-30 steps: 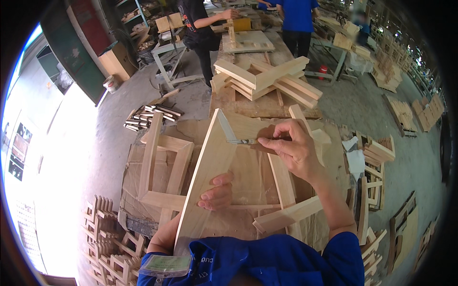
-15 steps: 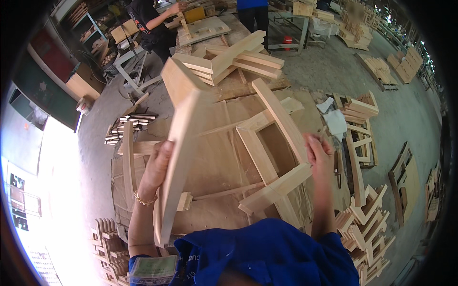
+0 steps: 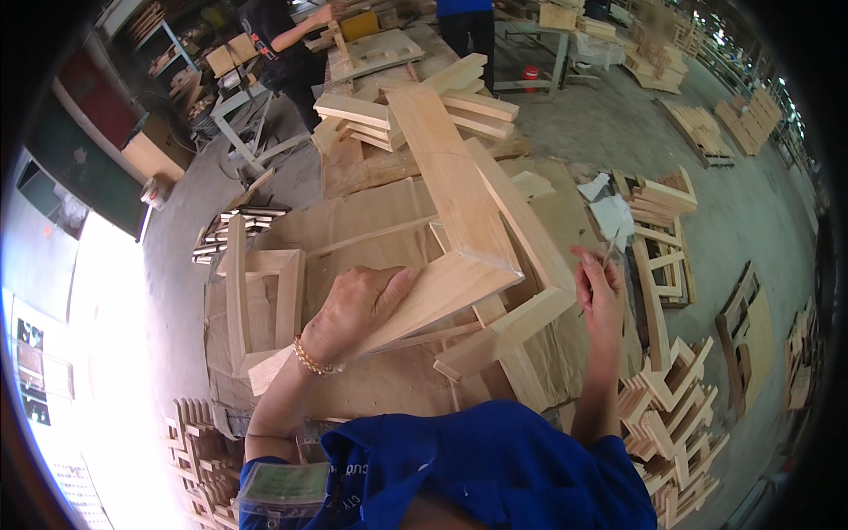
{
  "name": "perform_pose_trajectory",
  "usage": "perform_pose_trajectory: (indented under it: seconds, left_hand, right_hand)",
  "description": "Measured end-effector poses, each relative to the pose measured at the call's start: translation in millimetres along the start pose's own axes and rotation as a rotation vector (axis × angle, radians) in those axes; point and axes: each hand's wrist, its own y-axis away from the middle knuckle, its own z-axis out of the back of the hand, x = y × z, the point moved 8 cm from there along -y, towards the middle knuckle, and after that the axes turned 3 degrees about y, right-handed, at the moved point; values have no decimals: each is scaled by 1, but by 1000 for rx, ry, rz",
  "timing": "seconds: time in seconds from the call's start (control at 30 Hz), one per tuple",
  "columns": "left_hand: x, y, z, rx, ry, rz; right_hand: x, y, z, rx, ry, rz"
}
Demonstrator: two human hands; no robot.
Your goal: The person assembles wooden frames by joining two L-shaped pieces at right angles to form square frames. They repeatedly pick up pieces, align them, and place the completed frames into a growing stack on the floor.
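Note:
My left hand (image 3: pixel 358 309), with a beaded bracelet at its wrist, is wrapped round one arm of a pale L-shaped wooden corner piece (image 3: pixel 450 177). Its other arm points away from me, and the mitred joint lies to the right of my hand. Pinched in my right hand (image 3: pixel 601 287) is a thin, narrow tool (image 3: pixel 611 246) whose exact kind I cannot make out. That hand is beside another angled wooden frame piece (image 3: pixel 521 212), apart from the held corner. Partly hidden under the held corner are further frame parts, and a U-shaped frame (image 3: pixel 289 296) lies at left.
Brown paper (image 3: pixel 353 221) covers the worktable. More corner pieces (image 3: pixel 477 110) are piled at its far end, near two other people. Stacked wooden parts (image 3: pixel 676 424) stand low on the right, others (image 3: pixel 196 442) at lower left. A white cloth (image 3: pixel 611 216) lies at the right edge.
My left hand has swung the corner piece from a steep tilt down to the right, so its joint now faces me over the table. My right hand has shifted slightly, and its thin tool shows more clearly.

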Motion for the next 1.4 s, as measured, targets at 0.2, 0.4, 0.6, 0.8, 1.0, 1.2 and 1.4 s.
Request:
perform_pose_trajectory:
  seconds: [0.2, 0.4, 0.6, 0.8, 1.0, 1.2, 1.4]
  left_hand:
    - [4, 2, -24, 42, -188, -150]
    - [10, 23, -82, 252, -282, -124]
    - [0, 41, -102, 244, -106, -93]
    - [51, 87, -74, -256, -347, -71]
    - [139, 107, -5, -177, -142, 630]
    - [268, 164, 44, -581, -198, 902]
    - [315, 149, 58, -514, -195, 1037]
  right_hand:
    - [-6, 18, 30, -60, -31, -39]
    - [-29, 30, 20, 60, 139, -152]
    - [-53, 46, 7, 71, 167, -242]
    - [-53, 34, 24, 137, 169, -181]
    - [-58, 22, 46, 89, 157, -174]
    - [-63, 10, 31, 154, 115, -200]
    - [-59, -6, 4, 168, 188, -181]
